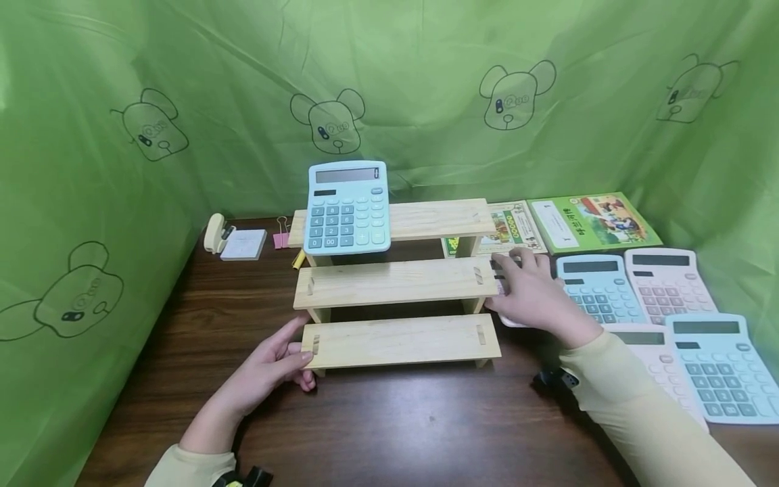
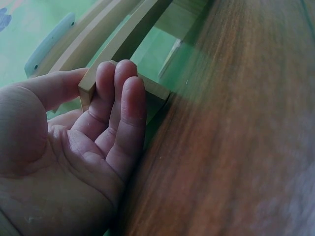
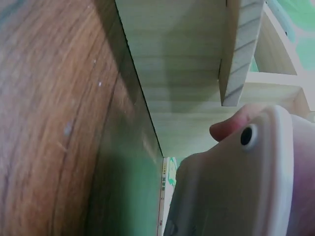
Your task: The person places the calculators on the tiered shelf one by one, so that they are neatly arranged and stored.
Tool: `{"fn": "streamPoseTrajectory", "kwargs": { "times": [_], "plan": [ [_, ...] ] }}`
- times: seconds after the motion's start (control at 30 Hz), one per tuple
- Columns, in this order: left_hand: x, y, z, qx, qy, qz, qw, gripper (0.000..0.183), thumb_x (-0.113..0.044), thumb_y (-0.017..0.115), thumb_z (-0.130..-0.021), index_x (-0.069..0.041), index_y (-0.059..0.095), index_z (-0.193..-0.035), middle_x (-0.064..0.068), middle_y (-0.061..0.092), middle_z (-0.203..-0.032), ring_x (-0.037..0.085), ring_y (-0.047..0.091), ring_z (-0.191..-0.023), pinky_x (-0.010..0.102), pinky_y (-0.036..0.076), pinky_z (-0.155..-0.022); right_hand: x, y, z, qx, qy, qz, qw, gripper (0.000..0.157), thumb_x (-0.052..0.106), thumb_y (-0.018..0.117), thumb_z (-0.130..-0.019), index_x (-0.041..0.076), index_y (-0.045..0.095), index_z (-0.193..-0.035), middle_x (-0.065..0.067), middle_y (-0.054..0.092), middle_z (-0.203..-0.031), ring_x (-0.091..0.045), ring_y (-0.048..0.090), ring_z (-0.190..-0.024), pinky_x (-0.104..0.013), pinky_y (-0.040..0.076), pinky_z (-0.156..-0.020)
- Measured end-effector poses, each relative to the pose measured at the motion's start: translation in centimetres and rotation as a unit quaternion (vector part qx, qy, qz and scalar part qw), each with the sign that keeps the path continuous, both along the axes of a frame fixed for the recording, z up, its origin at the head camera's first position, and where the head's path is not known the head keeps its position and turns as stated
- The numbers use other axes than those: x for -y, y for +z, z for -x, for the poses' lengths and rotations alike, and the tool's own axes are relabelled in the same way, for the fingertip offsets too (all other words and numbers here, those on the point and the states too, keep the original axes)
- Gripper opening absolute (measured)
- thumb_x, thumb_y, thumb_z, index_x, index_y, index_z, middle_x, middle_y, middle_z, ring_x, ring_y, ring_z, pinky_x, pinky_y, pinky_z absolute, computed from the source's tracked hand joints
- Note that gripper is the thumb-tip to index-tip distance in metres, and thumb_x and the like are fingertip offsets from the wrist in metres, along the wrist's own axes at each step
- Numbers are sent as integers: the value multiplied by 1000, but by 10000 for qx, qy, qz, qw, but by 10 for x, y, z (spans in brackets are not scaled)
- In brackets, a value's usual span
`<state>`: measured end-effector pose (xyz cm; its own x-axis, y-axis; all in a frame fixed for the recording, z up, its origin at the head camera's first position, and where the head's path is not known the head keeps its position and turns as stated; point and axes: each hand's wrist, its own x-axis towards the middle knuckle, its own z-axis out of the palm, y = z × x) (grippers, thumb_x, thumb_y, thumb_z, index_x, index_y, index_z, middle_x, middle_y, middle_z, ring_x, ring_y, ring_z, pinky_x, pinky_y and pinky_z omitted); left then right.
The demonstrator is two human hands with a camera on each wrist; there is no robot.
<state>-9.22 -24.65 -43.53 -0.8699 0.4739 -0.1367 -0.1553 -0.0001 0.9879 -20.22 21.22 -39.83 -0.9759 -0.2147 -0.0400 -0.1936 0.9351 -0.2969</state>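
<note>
A three-step wooden shelf (image 1: 395, 283) stands mid-table, with a light blue calculator (image 1: 349, 210) leaning on its top step. My left hand (image 1: 274, 365) pinches the left end of the lowest step, thumb on top and fingers beneath; the left wrist view shows the board's corner (image 2: 87, 84) between them. Beside the shelf's right end, my right hand (image 1: 535, 291) grips a pale calculator, mostly hidden by the hand in the head view. Its back (image 3: 226, 177), with a round black foot, faces the right wrist camera, raised off the table close to the shelf's side.
At right lie two blue calculators (image 1: 712, 365) and two pink ones (image 1: 669, 281). A green book (image 1: 593, 220) and a patterned booklet (image 1: 517, 226) lie behind. Back left are a white notepad (image 1: 243, 244), a cream stapler-like object (image 1: 214, 233) and a pink binder clip (image 1: 281, 239). Green curtains surround the table.
</note>
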Motion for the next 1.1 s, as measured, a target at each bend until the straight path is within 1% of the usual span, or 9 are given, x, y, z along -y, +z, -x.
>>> {"fn": "streamPoseTrajectory", "kwargs": {
  "times": [0.1,0.23,0.37,0.5,0.6,0.67,0.87,1.0,1.1],
  "plan": [
    [0,-1,-1,-10,0,-44,10000,71,-7,53,-100,-11,9,-155,41,56,-91,30,67,-73,54,56,-68,0,3,0,-115,-19,120,9999,92,46,74,-71,16,36,-149,-21,26,-145,-46,21,-125,-71,36,-74],
    [0,-1,-1,1,-18,-72,10000,71,-7,52,-100,-11,9,-155,41,55,-91,30,67,-73,55,56,-69,-2,10,0,-302,-57,290,9991,93,53,75,-72,13,37,-147,-22,27,-143,-45,21,-125,-69,36,-77],
    [2,1,-1,-31,6,-52,10000,70,-7,52,-100,-11,9,-155,40,56,-90,30,67,-73,55,56,-69,-2,19,-1,-645,-143,501,9966,93,57,75,-72,12,38,-144,-22,28,-140,-44,23,-123,-63,35,-75],
    [4,2,-1,-70,47,-43,10000,69,-6,52,-100,-11,11,-155,38,57,-90,30,67,-72,54,56,-68,0,28,-1,-906,-217,584,9939,88,46,76,-71,12,38,-143,-22,28,-139,-43,24,-120,-59,32,-72],
    [5,2,-3,-45,39,-60,10000,69,-5,52,-100,-11,11,-155,38,57,-90,30,67,-72,54,56,-69,0,33,-1,-966,-265,665,9927,85,39,75,-70,11,40,-142,-23,28,-139,-44,24,-119,-60,31,-71],
    [5,2,-4,-34,35,-81,10000,69,-5,52,-100,-11,10,-155,39,56,-90,30,67,-72,54,56,-69,0,37,-2,-1001,-312,765,9915,84,38,75,-71,10,40,-142,-24,28,-138,-44,24,-119,-59,31,-71],
    [5,2,-5,-39,23,-200,9998,71,-4,52,-99,-12,9,-155,41,56,-89,31,67,-72,55,56,-67,-3,53,-4,-1261,-416,1192,9839,85,39,76,-74,10,38,-144,-23,25,-143,-43,22,-121,-60,28,-80],
    [3,2,-3,29,-4,-167,9999,72,-5,53,-99,-14,8,-155,40,57,-90,32,67,-73,56,56,-69,-2,60,-8,-1535,-512,1495,9754,89,37,79,-73,11,37,-146,-20,24,-145,-41,20,-124,-61,26,-88],
    [2,1,0,64,-26,-105,9999,72,-7,54,-99,-15,9,-155,40,57,-91,32,67,-73,56,55,-69,-1,63,-12,-1741,-621,1695,9681,91,33,81,-70,9,36,-146,-19,25,-144,-39,19,-126,-59,27,-90]
  ]
}}
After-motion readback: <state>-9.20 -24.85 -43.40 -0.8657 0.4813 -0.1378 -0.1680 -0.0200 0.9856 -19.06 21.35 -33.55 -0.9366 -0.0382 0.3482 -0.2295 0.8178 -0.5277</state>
